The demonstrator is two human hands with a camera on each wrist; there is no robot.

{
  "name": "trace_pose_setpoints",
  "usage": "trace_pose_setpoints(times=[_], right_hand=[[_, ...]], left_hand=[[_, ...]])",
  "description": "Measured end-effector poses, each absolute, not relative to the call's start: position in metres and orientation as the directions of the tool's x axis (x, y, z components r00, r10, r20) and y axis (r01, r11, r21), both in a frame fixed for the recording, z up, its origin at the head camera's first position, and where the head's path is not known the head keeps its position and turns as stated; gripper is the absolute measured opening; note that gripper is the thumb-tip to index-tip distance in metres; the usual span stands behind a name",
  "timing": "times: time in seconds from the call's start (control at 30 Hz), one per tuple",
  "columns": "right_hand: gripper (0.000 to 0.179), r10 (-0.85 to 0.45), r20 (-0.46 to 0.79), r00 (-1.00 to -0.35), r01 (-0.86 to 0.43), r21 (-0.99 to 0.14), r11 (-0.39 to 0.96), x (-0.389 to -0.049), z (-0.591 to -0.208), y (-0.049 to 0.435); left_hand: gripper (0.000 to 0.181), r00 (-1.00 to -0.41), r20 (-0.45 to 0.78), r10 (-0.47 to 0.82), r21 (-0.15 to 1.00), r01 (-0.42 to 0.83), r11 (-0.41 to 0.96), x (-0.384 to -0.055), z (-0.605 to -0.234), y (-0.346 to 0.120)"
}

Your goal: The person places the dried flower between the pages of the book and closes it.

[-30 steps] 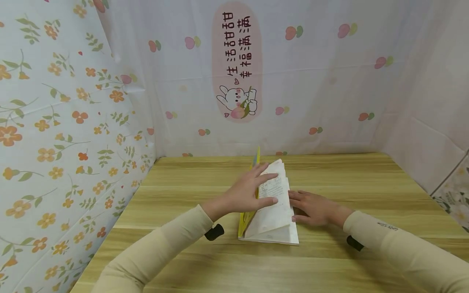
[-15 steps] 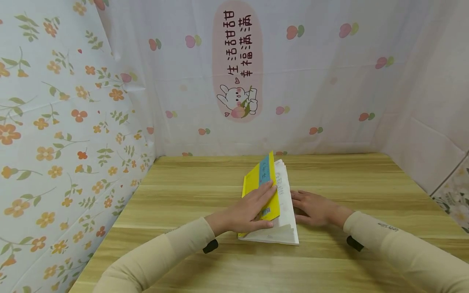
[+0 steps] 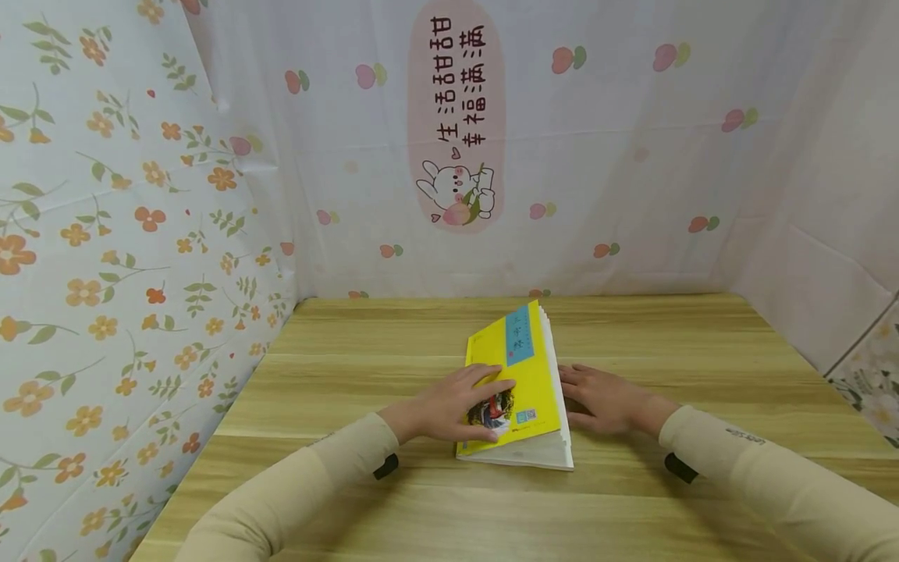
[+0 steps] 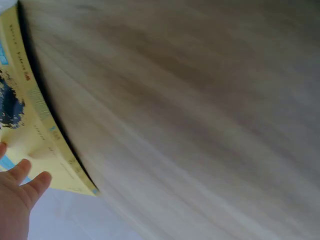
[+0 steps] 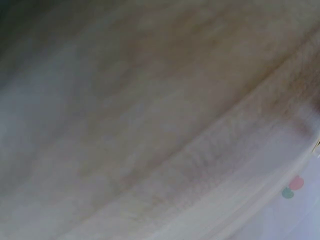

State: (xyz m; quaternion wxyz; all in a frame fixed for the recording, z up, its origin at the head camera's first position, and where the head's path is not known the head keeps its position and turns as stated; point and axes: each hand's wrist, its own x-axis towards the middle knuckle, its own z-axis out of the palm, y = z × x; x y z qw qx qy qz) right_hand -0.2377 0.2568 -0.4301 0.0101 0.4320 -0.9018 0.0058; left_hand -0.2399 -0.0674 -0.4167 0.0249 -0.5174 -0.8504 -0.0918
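A yellow paperback book (image 3: pixel 523 390) with a blue title panel and a picture on its cover lies on the table, its front cover and upper pages slightly raised at the right side. My left hand (image 3: pixel 449 404) rests on the lower left of the cover, fingers spread. In the left wrist view, the book's spine and cover (image 4: pixel 37 130) show at the left edge, with fingers of the left hand (image 4: pixel 20 192) over them. My right hand (image 3: pixel 607 398) lies on the table at the book's right edge, its fingertips against or just beside the page edges; the book partly hides them.
The wooden table (image 3: pixel 365 336) extends around the book on all sides. A white curtain (image 3: pixel 597 156) with fruit prints hangs along the table's back edge, and a floral curtain (image 3: pixel 140 257) runs down the left side.
The book's cover has swung from upright, with inner pages showing, rightward and down over the pages. My left hand followed it over, then drew back left onto the cover. The right hand stays put.
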Motion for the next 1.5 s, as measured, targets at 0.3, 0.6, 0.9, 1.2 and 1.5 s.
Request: trace_pose_setpoints(times=[0.3,0.6,0.9,1.2,1.5], right_hand=[[0.072,-0.769,0.056,-0.637,-0.770,0.007,0.639,-0.243,-0.432,0.267],[0.065,-0.702,0.125,-0.701,-0.702,0.056,0.710,-0.248,-0.406,0.278],[0.070,-0.688,0.167,-0.706,-0.699,-0.007,0.715,-0.244,-0.398,0.260],[0.077,-0.764,0.027,-0.645,-0.762,-0.099,0.640,-0.231,-0.416,0.235],[0.079,-0.769,-0.056,-0.637,-0.760,-0.116,0.639,-0.227,-0.425,0.230]], left_hand=[[0.083,-0.489,0.051,0.871,0.121,0.868,0.481,-0.243,-0.423,-0.073],[0.083,-0.501,-0.011,0.866,0.079,0.862,0.500,-0.243,-0.427,-0.074],[0.082,-0.511,-0.087,0.855,0.020,0.857,0.515,-0.242,-0.425,-0.071],[0.083,-0.481,-0.122,0.868,-0.166,0.872,0.460,-0.242,-0.428,-0.067],[0.082,-0.476,-0.136,0.869,-0.161,0.876,0.455,-0.242,-0.427,-0.067]])
